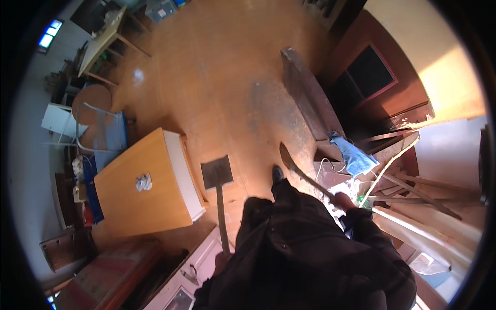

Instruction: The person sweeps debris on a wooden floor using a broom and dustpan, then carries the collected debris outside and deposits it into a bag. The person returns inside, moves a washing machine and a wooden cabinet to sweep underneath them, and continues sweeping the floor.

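My left hand [222, 262] is closed round the wooden handle of a tool with a flat, square, dark blade [217, 171]. That blade is at or near floor level, beside the wooden cabinet; whether it touches the floor I cannot tell. In my right hand [342, 202] is the handle of a second tool, with a narrow, pointed, curved brown blade [291, 157]. It slants forward and left, its tip beyond my dark shoe [278, 173]. The exact kind of either tool is unclear. My dark sleeves partly cover both hands.
A yellow-brown wooden cabinet [142, 188] with a crumpled white piece on top stands at left. To the right are a long brown wooden panel [310, 95], a blue cloth [355, 157] and piled boards [429, 199]. Brown floor [206, 93] stretches ahead, with a table [106, 39] far left.
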Tool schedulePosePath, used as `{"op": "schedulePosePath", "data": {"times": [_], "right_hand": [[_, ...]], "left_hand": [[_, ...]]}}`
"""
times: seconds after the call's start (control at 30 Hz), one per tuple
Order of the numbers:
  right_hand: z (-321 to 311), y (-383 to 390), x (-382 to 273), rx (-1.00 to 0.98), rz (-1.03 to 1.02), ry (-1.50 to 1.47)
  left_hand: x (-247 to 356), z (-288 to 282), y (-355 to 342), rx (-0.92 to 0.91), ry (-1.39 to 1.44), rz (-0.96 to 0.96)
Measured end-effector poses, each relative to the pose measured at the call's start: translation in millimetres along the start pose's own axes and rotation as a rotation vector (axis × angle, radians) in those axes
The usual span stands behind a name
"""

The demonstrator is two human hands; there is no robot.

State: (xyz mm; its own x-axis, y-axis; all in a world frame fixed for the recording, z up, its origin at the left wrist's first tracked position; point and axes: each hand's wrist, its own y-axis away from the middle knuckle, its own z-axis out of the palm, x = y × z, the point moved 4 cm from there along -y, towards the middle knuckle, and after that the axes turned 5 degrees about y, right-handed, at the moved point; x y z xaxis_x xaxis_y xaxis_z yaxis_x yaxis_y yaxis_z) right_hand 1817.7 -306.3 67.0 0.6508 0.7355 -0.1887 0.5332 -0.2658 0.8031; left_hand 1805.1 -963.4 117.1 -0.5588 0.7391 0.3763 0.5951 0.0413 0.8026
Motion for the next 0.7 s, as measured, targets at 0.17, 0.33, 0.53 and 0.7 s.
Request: {"op": "schedulePosePath", "data": {"times": [0.17, 0.33, 0.53, 0.7], "right_hand": [[-81, -39, -65, 0.06, -0.029, 0.219], [-128, -65, -118, 0.1, 0.001, 0.126], [-180, -112, -205, 0.124, -0.115, 0.238], [-236, -148, -287, 0.142, -0.041, 0.162]], "left_hand": [[117, -38, -3, 0.109, 0.199, -0.103], [199, -80, -45, 0.141, 0.16, 0.025], [186, -126, -163, 0.064, 0.05, 0.048], [178, -172, -263, -0.046, -0.055, 0.043]]}}
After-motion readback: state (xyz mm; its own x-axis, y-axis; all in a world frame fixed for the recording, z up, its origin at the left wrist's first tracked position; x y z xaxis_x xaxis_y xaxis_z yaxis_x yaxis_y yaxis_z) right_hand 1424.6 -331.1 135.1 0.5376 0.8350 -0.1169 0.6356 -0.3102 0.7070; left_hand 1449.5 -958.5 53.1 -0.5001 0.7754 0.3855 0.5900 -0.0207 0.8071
